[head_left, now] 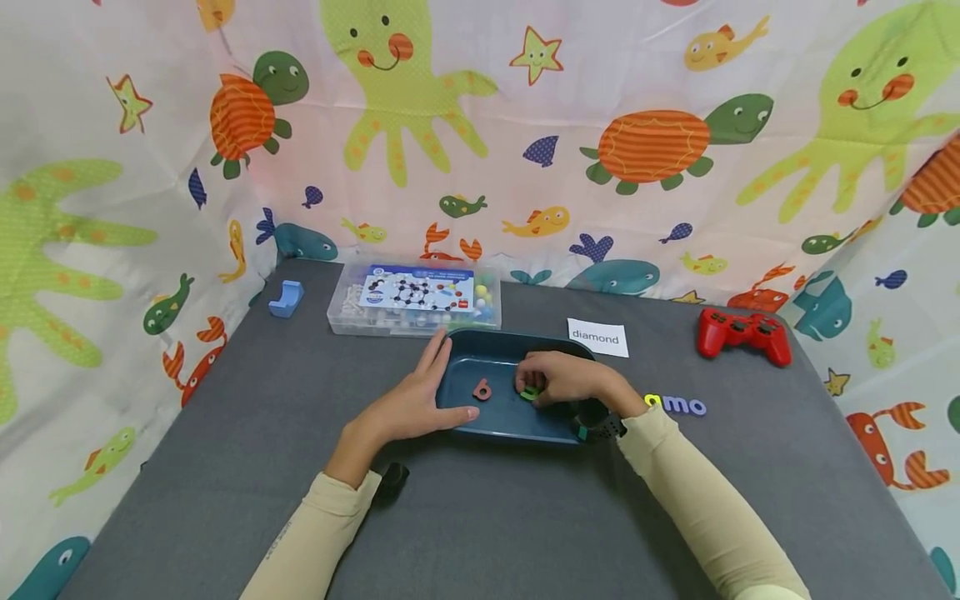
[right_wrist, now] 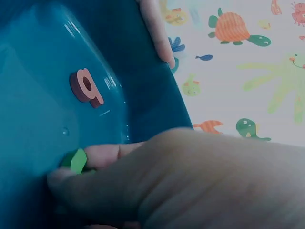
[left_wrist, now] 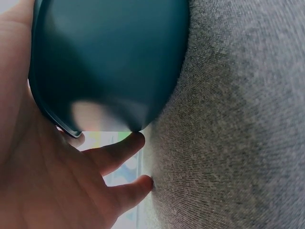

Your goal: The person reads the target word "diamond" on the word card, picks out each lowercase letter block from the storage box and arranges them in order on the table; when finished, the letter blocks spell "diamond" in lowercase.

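A dark teal tray (head_left: 498,425) sits on the table in front of me. My left hand (head_left: 420,404) lies spread at its left end, thumb across the near rim and straight fingers along the outside. In the left wrist view, fingertips touch the tray's outer wall (left_wrist: 114,57) and the cloth. My right hand (head_left: 566,377) is inside the tray, pinching a small green letter (right_wrist: 76,160) between thumb and index finger, low over the tray floor. The green letter's shape is mostly hidden by the fingers. A pink letter (head_left: 482,389) with a round bowl lies in the tray between the hands.
Right of the tray lie purple letters (head_left: 684,406) and a yellow letter (head_left: 653,401) partly behind the right wrist. Behind are a card reading "diamond" (head_left: 597,337) and a clear box of model parts (head_left: 345,321). A red game controller (head_left: 742,336) and blue block (head_left: 286,299) flank them.
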Action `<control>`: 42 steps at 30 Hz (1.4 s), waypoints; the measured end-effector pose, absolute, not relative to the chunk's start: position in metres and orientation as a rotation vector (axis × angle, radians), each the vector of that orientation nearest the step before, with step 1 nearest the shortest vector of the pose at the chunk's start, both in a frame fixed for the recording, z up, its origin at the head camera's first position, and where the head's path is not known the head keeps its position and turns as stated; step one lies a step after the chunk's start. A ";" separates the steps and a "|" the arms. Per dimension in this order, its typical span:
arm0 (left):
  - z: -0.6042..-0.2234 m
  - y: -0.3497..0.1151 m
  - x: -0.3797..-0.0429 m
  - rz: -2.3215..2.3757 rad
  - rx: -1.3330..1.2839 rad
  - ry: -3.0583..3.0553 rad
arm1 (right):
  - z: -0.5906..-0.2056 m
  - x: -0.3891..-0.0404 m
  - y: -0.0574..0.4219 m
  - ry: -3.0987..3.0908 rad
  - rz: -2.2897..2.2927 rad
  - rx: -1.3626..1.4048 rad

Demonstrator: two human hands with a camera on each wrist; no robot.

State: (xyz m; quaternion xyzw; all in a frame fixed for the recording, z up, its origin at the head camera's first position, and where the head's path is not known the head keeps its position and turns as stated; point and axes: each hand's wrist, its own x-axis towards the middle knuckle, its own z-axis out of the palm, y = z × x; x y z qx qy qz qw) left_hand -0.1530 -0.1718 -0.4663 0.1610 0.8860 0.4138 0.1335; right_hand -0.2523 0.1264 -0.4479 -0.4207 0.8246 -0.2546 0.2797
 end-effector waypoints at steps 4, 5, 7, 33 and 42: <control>-0.467 -0.170 -0.153 1.191 0.451 2.564 | -0.444 -0.249 0.126 2.213 -0.705 -1.124; -0.466 -0.170 -0.153 1.199 0.453 2.562 | -0.444 -0.249 0.126 2.215 -0.714 -1.126; -0.467 -0.170 -0.153 1.200 0.454 2.561 | -0.441 -0.248 0.125 2.219 -0.736 -1.138; -0.467 -0.172 -0.152 1.199 0.453 2.554 | -0.441 -0.248 0.113 2.208 -0.598 -1.141; -0.467 -0.172 -0.153 1.188 0.439 2.560 | -0.426 -0.243 0.115 2.271 -0.858 -1.056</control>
